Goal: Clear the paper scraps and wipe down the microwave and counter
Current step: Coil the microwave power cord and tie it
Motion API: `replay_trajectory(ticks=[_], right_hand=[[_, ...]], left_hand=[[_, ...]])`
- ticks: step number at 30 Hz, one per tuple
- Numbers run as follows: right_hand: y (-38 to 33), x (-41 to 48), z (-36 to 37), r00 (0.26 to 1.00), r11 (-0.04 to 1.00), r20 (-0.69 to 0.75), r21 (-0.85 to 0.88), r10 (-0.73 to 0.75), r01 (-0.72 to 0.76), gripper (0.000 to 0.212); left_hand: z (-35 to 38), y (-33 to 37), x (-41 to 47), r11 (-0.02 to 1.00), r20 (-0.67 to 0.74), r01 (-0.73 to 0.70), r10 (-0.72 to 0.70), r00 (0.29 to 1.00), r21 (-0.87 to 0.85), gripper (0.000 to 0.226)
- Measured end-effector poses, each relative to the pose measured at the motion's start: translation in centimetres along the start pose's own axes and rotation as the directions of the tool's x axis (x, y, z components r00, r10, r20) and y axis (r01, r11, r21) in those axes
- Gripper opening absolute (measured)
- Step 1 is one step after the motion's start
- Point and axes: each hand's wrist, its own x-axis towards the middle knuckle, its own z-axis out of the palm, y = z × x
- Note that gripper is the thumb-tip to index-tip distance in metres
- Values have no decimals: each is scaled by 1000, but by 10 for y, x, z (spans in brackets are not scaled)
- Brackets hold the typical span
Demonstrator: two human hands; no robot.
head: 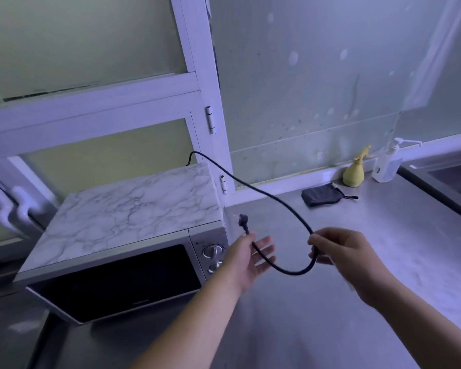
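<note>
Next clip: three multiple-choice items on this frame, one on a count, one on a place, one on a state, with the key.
1. How many dials does the microwave show on its front panel?
A. One
B. Four
C. Two

2. Where does the dark cloth lie?
A. On the counter, near the yellow spray bottle
B. In the sink
C. Over the window handle

3. What state is the plug of the power cord in?
A. Pushed into a wall socket
B. Unplugged, in the air above the left hand
C. Lying flat on the floor

Key: 1 C, two round dials sit one above the other. 2 A, the cloth lies on the steel surface in front of the bottle. 3 B, the plug's end is free and the cord loops across to the right hand.
</note>
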Motion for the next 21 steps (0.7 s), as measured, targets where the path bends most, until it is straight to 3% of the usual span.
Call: replay_trajectory(ticks=[4, 12, 21], right_hand=[[25, -17, 12, 998, 998, 21, -44, 52, -51, 23], [43, -30, 37, 999, 998, -18, -42, 47, -48, 19], [44, -34, 35, 999, 999, -6, -30, 37, -37, 21]], left_hand=[[14, 12, -5, 991, 81, -75, 67, 994, 108, 24], [17, 7, 2, 967, 75, -125, 111, 991, 222, 15], [1, 8, 10, 998, -24, -63, 64, 998, 25, 17]])
